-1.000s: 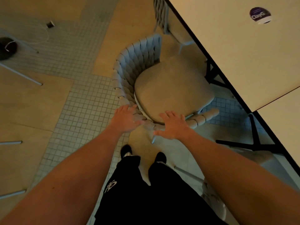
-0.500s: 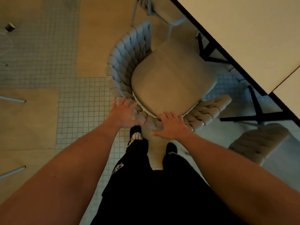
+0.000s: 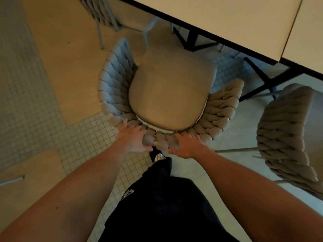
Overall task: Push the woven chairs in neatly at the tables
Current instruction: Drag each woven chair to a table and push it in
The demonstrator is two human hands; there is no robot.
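Observation:
A woven chair [image 3: 172, 95] with a beige seat cushion and a thick braided grey backrest stands in front of me, its seat facing the table [image 3: 227, 20] at the upper right. My left hand [image 3: 133, 139] grips the top of the backrest, fingers over the weave and thumb underneath. My right hand [image 3: 187, 145] rests on the backrest rim beside it, fingers curled over the edge. The front of the seat sits just short of the table edge.
A second woven chair [image 3: 286, 135] stands at the right, close to the first. A third chair [image 3: 108, 13] is at the top, partly under the table. Black table legs [image 3: 260, 81] stand beyond the seat. My legs and one shoe [image 3: 158, 157] are below the backrest.
The chair has turned so its seat faces the table more squarely and sits closer to it. My left hand has closed around the backrest. The second chair at the right has come further into view.

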